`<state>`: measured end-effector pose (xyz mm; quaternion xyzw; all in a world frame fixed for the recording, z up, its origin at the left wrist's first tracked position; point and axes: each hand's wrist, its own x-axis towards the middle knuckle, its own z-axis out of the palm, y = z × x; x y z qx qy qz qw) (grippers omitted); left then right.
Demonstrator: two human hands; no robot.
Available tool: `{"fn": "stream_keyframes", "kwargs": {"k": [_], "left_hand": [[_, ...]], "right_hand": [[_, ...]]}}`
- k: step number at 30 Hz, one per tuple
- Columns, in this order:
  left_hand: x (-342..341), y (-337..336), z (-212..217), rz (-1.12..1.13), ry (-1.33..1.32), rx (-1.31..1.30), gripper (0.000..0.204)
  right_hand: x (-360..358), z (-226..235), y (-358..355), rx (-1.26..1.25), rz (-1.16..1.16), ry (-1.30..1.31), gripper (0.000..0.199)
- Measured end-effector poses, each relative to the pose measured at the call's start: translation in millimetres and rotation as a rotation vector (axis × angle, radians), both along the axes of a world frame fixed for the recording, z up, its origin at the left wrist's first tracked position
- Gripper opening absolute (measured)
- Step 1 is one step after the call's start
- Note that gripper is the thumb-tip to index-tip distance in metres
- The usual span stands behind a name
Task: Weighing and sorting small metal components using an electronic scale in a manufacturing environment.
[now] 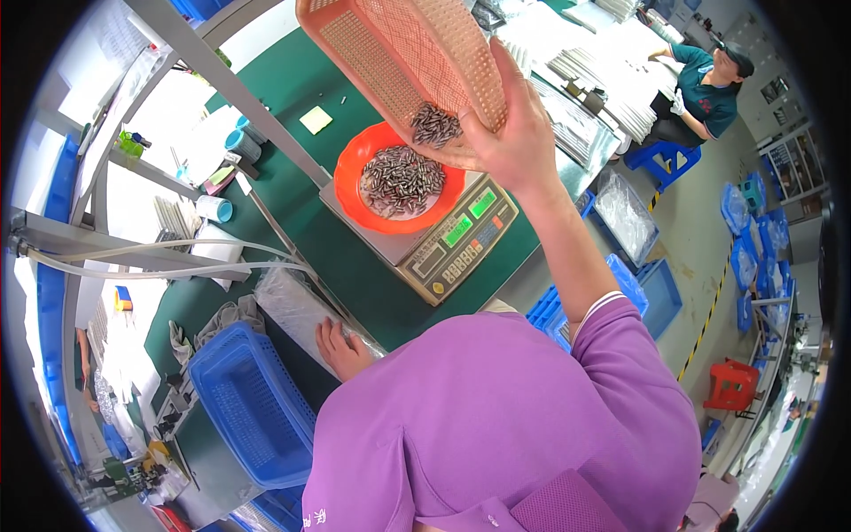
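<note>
My right hand [521, 142] grips the rim of a pink perforated plastic basket [372, 58], which is tipped toward me. Small dark metal pins [434, 126] lie gathered at its lowered corner. Just below that corner is an orange-red bowl [355, 208] with a scalloped rim, holding a heap of similar metal pins [401, 182]. The bowl rests on the platform of a digital counting scale [456, 244], whose green displays are lit. My left hand [344, 350] lies with fingers stretched out on a clear plastic sheet or bag [297, 310] by the table edge.
A grey metal post [257, 97] rises at the scale's left corner. On the green table [292, 75] lies a yellow note [316, 119]. An empty blue basket [253, 399] sits at lower left. A co-worker [705, 89] sits at far right, near a blue stool [665, 162].
</note>
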<state>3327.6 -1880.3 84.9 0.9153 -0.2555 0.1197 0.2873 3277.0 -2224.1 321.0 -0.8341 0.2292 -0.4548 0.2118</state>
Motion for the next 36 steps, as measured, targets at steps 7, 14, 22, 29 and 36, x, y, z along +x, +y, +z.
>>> {"fn": "stream_keyframes", "kwargs": {"k": [7, 14, 22, 29, 36], "left_hand": [[-0.4, -1.9, 2.6, 0.005, 0.002, 0.002, 0.036], [-1.2, -2.6, 3.6, 0.011, 0.001, -0.001, 0.036], [-2.1, -3.3, 6.3, 0.015, 0.008, -0.004, 0.036], [-1.2, -1.1, 4.0, 0.012, 0.009, -0.003, 0.035], [-1.8, -1.9, 4.9, 0.018, 0.007, -0.010, 0.036]], "right_hand": [[0.7, 1.5, 1.1, -0.024, -0.002, 0.019, 0.067], [2.7, -1.6, -1.4, -0.042, 0.004, -0.017, 0.069], [1.1, 2.3, 1.4, -0.004, 0.022, 0.014, 0.068], [4.2, -1.2, -0.4, -0.113, 0.013, -0.052, 0.071], [6.1, -0.9, 1.4, -0.130, -0.003, -0.050, 0.071]]}}
